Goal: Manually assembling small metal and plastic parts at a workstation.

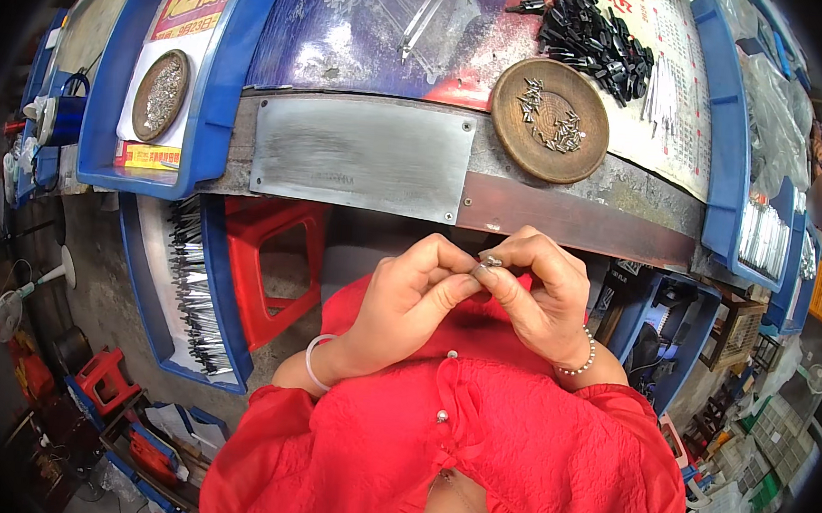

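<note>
While your left hand (420, 291) and right hand (544, 283) meet fingertip to fingertip, both pinch a small metal piece (492, 261), just off the near edge of the workbench (640, 189). Farther off, slightly right, a round wooden dish (507, 135) holds short metal parts (561, 134); beyond it lie black pieces (597, 46). Left of your hands, a steel plate (361, 158) fronts the bench.
</note>
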Available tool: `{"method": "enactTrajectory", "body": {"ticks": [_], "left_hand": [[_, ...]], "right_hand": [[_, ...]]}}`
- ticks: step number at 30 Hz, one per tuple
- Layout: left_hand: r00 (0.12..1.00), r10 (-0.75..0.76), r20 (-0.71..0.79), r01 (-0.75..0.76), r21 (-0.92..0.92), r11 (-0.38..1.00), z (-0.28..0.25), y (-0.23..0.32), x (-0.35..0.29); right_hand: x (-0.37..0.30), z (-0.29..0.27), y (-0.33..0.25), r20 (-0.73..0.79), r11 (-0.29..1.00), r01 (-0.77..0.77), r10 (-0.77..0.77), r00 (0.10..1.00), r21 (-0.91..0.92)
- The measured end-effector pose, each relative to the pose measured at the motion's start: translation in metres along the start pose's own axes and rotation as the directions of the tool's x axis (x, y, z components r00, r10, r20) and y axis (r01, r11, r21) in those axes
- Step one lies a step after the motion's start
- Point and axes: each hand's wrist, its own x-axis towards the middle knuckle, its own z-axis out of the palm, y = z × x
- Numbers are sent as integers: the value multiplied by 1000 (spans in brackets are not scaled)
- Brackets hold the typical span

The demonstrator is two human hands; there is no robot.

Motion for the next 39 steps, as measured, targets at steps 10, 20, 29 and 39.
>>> {"method": "enactTrajectory", "body": {"ticks": [10,20,29,39], "left_hand": [[989,-94,114,91,37,995,1,10,2],[905,-345,248,400,-221,890,-8,7,12],[874,-387,294,475,-348,808,-11,9,13],[859,-400,319,504,-392,769,-13,10,15]], "right_hand": [[-2,-4,1,54,979,-151,144,988,140],[1,0,10,225,674,-533,494,840,511],[5,7,10,219,625,-567,545,809,537],[10,7,5,219,604,-588,574,789,537]]}}
